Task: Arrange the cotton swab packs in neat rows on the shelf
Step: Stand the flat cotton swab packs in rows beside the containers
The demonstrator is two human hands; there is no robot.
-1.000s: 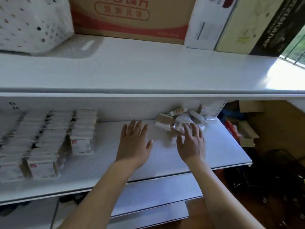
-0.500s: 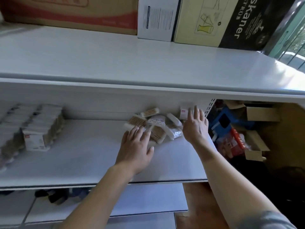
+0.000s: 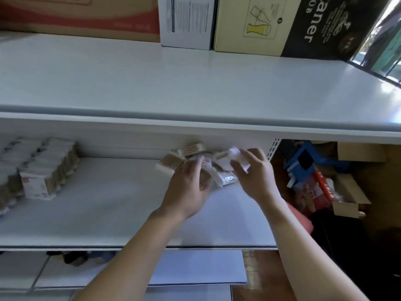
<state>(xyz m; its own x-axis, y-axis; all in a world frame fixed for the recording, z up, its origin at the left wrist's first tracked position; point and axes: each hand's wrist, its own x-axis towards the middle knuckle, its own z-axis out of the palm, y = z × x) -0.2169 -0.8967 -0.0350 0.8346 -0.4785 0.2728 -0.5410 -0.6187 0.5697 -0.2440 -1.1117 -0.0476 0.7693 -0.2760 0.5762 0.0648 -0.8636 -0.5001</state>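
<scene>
Head view, only one: white shelf mid-frame, wider top shelf above it. Loose pile of cotton swab packs sits at the far right of the middle shelf, against the back wall. Packs are small clear-wrapped rectangles, white ends, tan/brown swab sticks showing through; lying at mixed angles, some overlapping. One pack lies flat at the pile's left edge, another leans by the back wall. Left hand is over the near-left part of the pile, fingers curled down onto a pack with brown sticks visible beside the fingers; looks like a grip, motion blur makes the contact fuzzy. Right hand is on the right of the pile, fingers bent around a white pack lifted a little above the others; blurred too. Far left of the same shelf: sorted packs stand on edge in tight rows running front to back, white labels with a small red mark facing near, brown stick ends on the side. Bare shelf between the rows and the pile, well apart. Top shelf holds boxes along the far edge: red-and-brown carton, white box, pale yellow box with a glass drawing, black box. Right of the shelf unit: open cardboard boxes and a blue item lower down. Lower shelf shows below.
</scene>
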